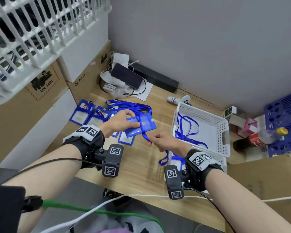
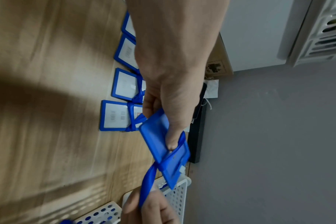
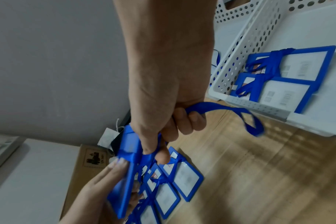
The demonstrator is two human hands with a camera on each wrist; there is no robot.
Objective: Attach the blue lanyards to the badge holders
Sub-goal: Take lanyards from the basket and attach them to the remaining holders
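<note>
Holding: a blue badge holder (image 1: 140, 125) is pinched above the wooden table (image 1: 141, 167) at frame centre by the left hand (image 1: 118, 121), thumb on top.
Right hand (image 1: 165, 140): fingers are curled round a blue lanyard (image 1: 145, 136) wrapped across the holder, just lower right of it.
Other holders (image 1: 84, 112): laid in a row on the table, left of centre.
Loose lanyards (image 1: 129, 105): heaped behind the row.
White basket (image 1: 225, 137): placed at centre right, a lanyard coiled inside.
</note>
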